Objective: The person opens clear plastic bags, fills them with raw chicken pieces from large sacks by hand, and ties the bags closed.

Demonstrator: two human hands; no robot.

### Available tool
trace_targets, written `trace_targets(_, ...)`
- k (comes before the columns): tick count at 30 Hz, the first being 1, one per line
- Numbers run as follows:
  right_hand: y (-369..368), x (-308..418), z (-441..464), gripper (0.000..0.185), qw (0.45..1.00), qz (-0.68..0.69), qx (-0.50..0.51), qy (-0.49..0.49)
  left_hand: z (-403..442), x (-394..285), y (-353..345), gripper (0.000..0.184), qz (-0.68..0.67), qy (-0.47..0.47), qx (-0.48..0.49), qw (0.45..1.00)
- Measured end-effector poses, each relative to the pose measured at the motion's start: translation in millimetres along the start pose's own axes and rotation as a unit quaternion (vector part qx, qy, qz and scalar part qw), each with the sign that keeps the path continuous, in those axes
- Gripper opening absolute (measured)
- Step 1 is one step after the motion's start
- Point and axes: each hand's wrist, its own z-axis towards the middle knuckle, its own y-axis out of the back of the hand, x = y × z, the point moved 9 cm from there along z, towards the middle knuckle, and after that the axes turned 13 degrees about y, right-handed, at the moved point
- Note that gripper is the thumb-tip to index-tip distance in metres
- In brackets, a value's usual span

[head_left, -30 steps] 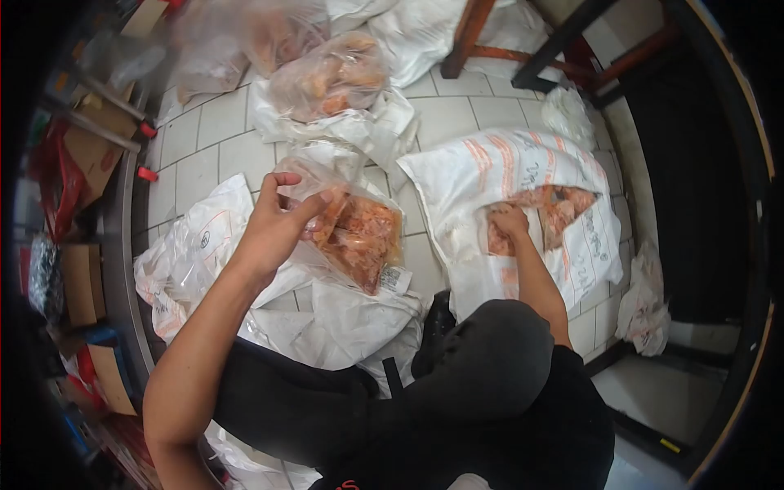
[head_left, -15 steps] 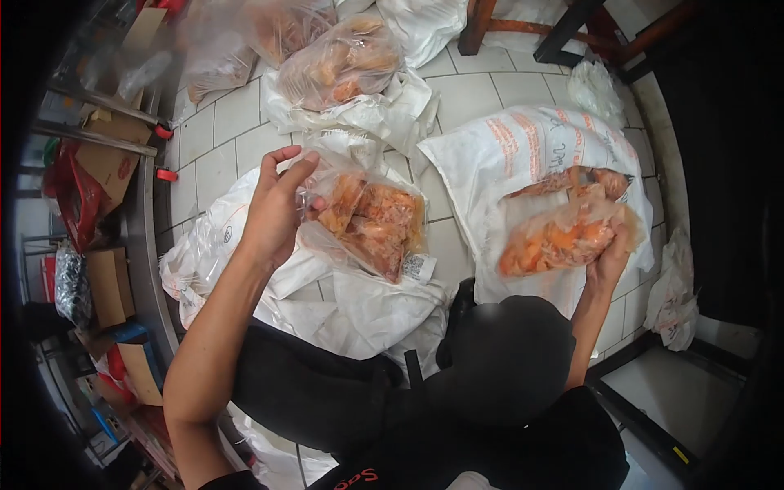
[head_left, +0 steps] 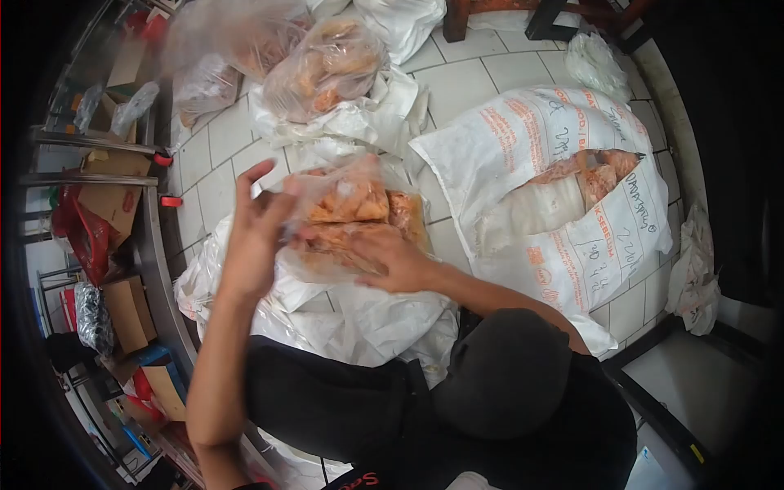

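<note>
As seen from standing height: pale, dark-jointed floor tiles [head_left: 455, 87]; at left, metal bars [head_left: 90, 179] with red ends [head_left: 170, 202], a red plastic bag [head_left: 86, 233] and, nearer, a cardboard box [head_left: 129, 314] beside a shiny wrapped bundle [head_left: 94, 318]; at far right, a crumpled translucent bag [head_left: 695, 273].

At the frame's centre, a plastic bag [head_left: 314, 188] with meat packs [head_left: 353, 202] inside lies on sacks [head_left: 351, 309] spread over the tile floor [head_left: 229, 135]. The left hand [head_left: 260, 233] is at the bag's left side; the right hand [head_left: 396, 260] is over the packs at its lower right. Well apart, right of centre, lies a large sack [head_left: 502, 155] with meat pieces [head_left: 603, 178] in its opening. Above centre, a filled bag [head_left: 327, 72] rests on a folded sack [head_left: 376, 113], with more filled bags [head_left: 249, 37] to its left. A cardboard box [head_left: 129, 313] sits at the far left, beyond the left arm.
</note>
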Motion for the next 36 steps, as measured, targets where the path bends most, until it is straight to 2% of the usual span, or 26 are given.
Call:
trace_targets(1,9,-7,-3,0.026,0.994,0.101,-0.033,-0.034,5,6,14,0.05,0.0,0.01,0.002,1.0)
trace_targets(2,21,-35,-15,0.019,0.987,0.102,0.013,-0.121,9,9,31,0.052,-0.069,0.015,0.01,0.997)
trace_targets(3,49,-54,-31,0.016,0.985,0.089,-0.017,-0.146,13,4,39,0.055,-0.138,0.009,0.02,0.99)
trace_targets(4,82,-76,-49,0.012,0.983,0.071,-0.046,-0.163,8,1,36,0.056,-0.129,0.01,0.013,0.992)
trace_targets(5,118,-96,-75,0.01,0.98,0.0,-0.068,-0.189,6,-1,33,0.056,-0.129,0.008,0.017,0.992)
trace_targets(6,157,-113,-105,0.008,0.958,-0.081,-0.053,-0.27,4,0,33,0.058,-0.099,0.011,0.002,0.995)
trace_targets(7,195,-119,-134,0.011,0.942,-0.163,-0.055,-0.29,3,1,32,0.059,-0.07,0.014,-0.011,0.997)
trace_targets(8,225,-133,-178,0.021,0.89,-0.201,0.051,-0.406,4,4,32,0.06,-0.064,0.023,-0.004,0.998)
trace_targets(9,244,-147,-231,0.027,0.812,-0.299,0.243,-0.439,6,7,31,0.059,-0.056,0.029,0.002,0.998)
trace_targets(10,259,-146,-285,0.03,0.71,-0.305,0.415,-0.48,5,7,29,0.059,-0.047,0.026,0.003,0.999)
trace_targets(11,275,-134,-287,0.03,0.702,-0.311,0.413,-0.49,5,5,26,0.058,-0.038,0.022,0.007,0.999)
trace_targets(13,315,-97,-320,0.034,0.54,-0.221,0.451,-0.676,7,6,18,0.058,-0.028,0.009,0.035,0.999)
trace_targets(14,329,-101,-317,0.034,0.538,-0.218,0.434,-0.689,8,5,13,0.058,-0.023,0.004,0.045,0.999)
trace_targets(16,362,-144,-283,0.041,0.687,-0.406,0.264,-0.541,9,4,2,0.058,-0.014,0.001,0.059,0.998)
trace_targets(17,370,-149,-245,0.053,0.725,-0.441,0.169,-0.502,9,1,-2,0.058,-0.024,-0.002,0.061,0.998)
trace_targets(18,366,-141,-195,0.063,0.806,-0.453,0.085,-0.372,9,-2,-4,0.059,-0.033,-0.008,0.06,0.998)
trace_targets(20,336,-172,-124,0.075,0.77,-0.562,0.17,-0.248,7,-7,-9,0.059,-0.046,-0.007,0.044,0.998)
trace_targets(21,340,-177,-107,0.075,0.774,-0.56,0.166,-0.245,9,-8,-7,0.059,-0.069,-0.007,0.031,0.997)
trace_targets(23,315,-212,-104,0.079,0.721,-0.472,0.403,-0.308,8,-6,-1,0.059,-0.058,-0.01,0.032,0.998)
trace_targets(27,311,-222,-123,0.086,0.714,-0.393,0.48,-0.324,11,1,3,0.057,-0.016,-0.005,0.022,1.0)
trace_targets(29,313,-208,-123,0.095,0.736,-0.383,0.399,-0.391,9,-1,6,0.059,-0.043,-0.008,0.033,0.998)
trace_targets(30,303,-200,-126,0.095,0.743,-0.377,0.403,-0.379,8,-3,7,0.058,-0.04,-0.005,0.029,0.999)
trace_targets(33,305,-176,-147,0.101,0.764,-0.443,0.309,-0.354,10,-4,7,0.06,-0.071,0.008,0.051,0.996)
trace_targets(36,315,-190,-219,0.103,0.811,-0.302,0.124,-0.485,11,-3,7,0.061,-0.079,0.016,0.06,0.995)
